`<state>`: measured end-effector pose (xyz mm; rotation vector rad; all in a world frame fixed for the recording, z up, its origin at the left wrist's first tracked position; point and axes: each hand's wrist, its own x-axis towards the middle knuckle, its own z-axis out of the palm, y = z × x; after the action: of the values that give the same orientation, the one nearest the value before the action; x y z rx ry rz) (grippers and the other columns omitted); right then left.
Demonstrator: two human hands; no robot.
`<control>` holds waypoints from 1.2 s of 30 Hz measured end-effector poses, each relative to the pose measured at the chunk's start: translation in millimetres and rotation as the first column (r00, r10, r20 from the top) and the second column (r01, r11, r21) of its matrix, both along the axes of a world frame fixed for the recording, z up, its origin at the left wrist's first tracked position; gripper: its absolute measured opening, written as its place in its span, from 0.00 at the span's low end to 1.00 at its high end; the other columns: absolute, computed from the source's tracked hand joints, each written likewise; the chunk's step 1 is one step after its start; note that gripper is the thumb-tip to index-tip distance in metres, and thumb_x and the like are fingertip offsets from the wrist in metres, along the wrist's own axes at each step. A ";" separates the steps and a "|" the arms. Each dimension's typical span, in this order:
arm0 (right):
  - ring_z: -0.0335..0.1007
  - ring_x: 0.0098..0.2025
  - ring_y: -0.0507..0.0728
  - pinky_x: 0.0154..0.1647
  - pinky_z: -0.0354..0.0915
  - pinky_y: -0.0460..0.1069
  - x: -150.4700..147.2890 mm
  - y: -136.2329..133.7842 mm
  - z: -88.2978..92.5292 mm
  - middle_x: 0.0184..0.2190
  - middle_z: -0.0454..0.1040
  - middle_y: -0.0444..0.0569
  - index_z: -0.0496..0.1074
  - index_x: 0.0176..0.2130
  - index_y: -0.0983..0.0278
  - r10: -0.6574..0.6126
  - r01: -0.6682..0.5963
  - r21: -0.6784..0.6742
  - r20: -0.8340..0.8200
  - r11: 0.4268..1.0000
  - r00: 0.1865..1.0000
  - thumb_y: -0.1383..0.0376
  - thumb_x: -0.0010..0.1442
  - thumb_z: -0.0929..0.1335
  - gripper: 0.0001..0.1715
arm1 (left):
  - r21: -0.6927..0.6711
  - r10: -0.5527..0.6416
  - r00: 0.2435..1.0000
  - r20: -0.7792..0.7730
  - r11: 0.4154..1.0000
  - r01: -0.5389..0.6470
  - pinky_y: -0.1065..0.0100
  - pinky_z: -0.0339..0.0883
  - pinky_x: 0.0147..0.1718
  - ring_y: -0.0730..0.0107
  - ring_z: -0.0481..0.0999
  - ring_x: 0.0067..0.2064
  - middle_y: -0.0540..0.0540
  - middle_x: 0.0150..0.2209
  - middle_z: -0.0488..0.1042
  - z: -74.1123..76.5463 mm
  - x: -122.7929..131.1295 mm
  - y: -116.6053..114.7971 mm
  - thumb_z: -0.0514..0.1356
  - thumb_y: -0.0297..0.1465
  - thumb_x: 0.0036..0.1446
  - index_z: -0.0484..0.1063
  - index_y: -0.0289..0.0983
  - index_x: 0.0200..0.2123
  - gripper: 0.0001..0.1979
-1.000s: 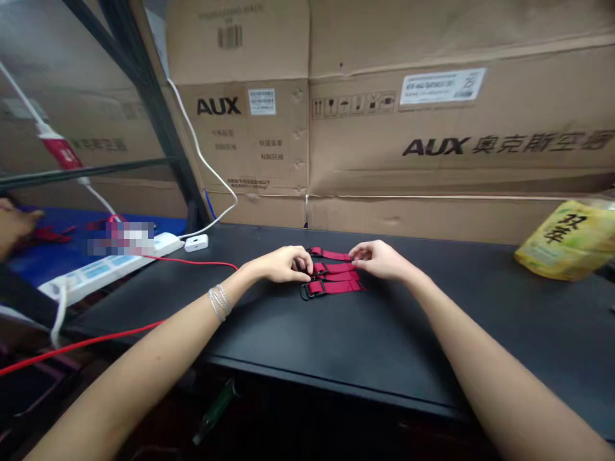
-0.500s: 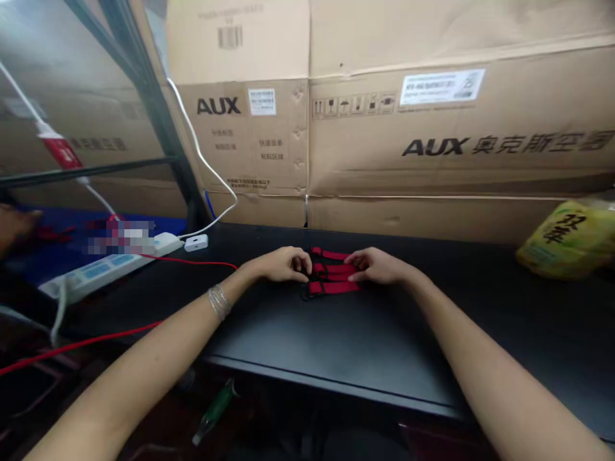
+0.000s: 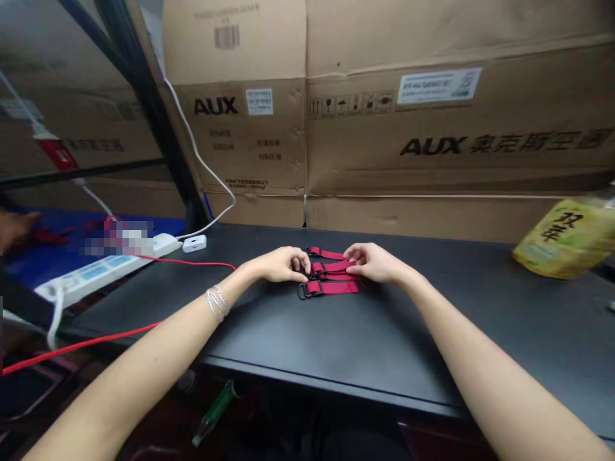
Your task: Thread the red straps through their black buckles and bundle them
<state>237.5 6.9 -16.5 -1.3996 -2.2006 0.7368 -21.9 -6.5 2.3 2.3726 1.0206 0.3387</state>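
Two hands on a set of short red webbing straps with black metal rings (image 3: 331, 287), lying on the black matte tabletop (image 3: 336, 346)
My left hand (image 3: 282, 264) has its fingers closed narrow on the ring ends of the straps; my right hand (image 3: 377, 262) pinches the opposite end of an upper strap, fingertips together. The straps lie side by side mid-table, between both hands, near the brown cardboard boxes (image 3: 432, 128). A yellow-green printed pouch (image 3: 564, 240) sits well apart at right; a white power strip (image 3: 108, 267) lies at left

The head-worn camera looks forward and down, close over the black table (image 3: 336, 346).
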 end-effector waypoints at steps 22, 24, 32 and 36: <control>0.67 0.29 0.53 0.29 0.62 0.45 -0.1 -11.8 17.3 0.26 0.74 0.46 0.74 0.33 0.66 0.058 -0.038 -0.126 0.155 0.991 0.986 0.66 0.41 0.73 0.15 | -0.007 0.011 1.000 0.011 1.000 -0.011 0.74 0.60 0.29 0.74 0.67 0.31 0.49 0.30 0.69 -1.6 -0.7 1.2 0.64 0.34 0.45 0.72 0.35 0.34 0.12; 0.68 0.30 0.54 0.30 0.62 0.45 0.1 -11.9 17.3 0.28 0.75 0.47 0.75 0.35 0.66 0.061 -0.043 -0.113 0.162 0.993 0.985 0.66 0.41 0.73 0.16 | -0.005 0.010 1.000 0.012 1.000 -0.010 0.74 0.60 0.29 0.73 0.67 0.31 0.49 0.29 0.69 -1.7 -0.8 1.4 0.64 0.34 0.45 0.72 0.35 0.34 0.12; 0.70 0.31 0.55 0.31 0.64 0.46 -0.2 -12.4 19.0 0.29 0.76 0.48 0.76 0.36 0.66 0.044 -0.020 -0.112 0.209 0.994 0.977 0.66 0.41 0.73 0.18 | -0.016 0.017 1.000 0.023 1.000 -0.016 0.74 0.60 0.28 0.73 0.67 0.31 0.49 0.29 0.69 -1.9 -0.5 1.3 0.64 0.35 0.45 0.72 0.35 0.33 0.13; 0.71 0.32 0.56 0.32 0.64 0.46 0.7 -12.1 19.9 0.30 0.76 0.49 0.76 0.36 0.66 0.011 0.013 -0.106 0.228 0.994 0.974 0.67 0.40 0.73 0.18 | -0.010 0.012 1.000 0.018 1.000 -0.012 0.73 0.60 0.29 0.73 0.67 0.31 0.49 0.30 0.70 -2.6 -0.9 2.1 0.64 0.35 0.45 0.72 0.35 0.33 0.12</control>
<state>238.1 -5.3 3.4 -1.6097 -2.3632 0.7351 -22.9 -4.4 -0.3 2.3508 1.0263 0.3585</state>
